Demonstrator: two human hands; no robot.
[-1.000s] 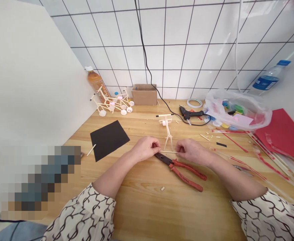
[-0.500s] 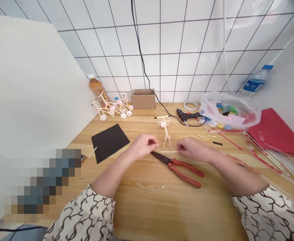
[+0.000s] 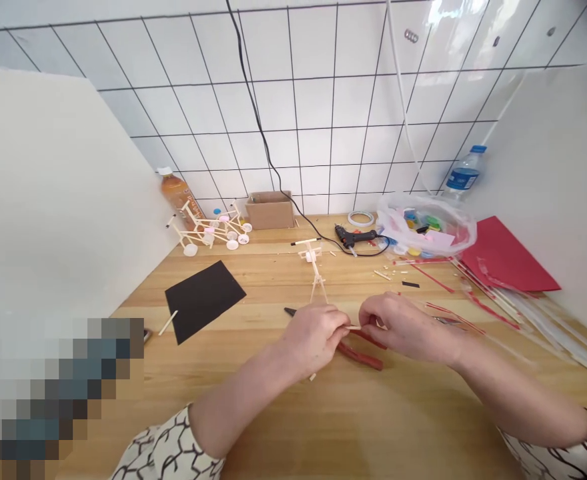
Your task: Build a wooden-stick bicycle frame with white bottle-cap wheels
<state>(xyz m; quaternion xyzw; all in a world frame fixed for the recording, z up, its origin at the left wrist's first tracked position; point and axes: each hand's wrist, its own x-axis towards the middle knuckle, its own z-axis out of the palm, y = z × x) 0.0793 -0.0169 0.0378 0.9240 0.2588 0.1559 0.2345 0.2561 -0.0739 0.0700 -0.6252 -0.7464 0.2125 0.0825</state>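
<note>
Pinching a thin pale stick (image 3: 354,327) in narrowed fingers (image 3: 341,321), your left hand (image 3: 313,341) and right hand (image 3: 407,328) partly cover red-handled pliers (image 3: 361,358).

A head-worn camera, high and well in front of the brown rectangular cardboard box (image 3: 270,215), faces forward and down across the pale wooden tabletop (image 3: 398,430) toward the white tiled wall (image 3: 311,107) behind that box.

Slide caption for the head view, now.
Left hand and right hand pinch a short pale stick over red-handled pliers.

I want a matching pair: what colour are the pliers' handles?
The pliers' handles are red, seen best in the head view.
</note>
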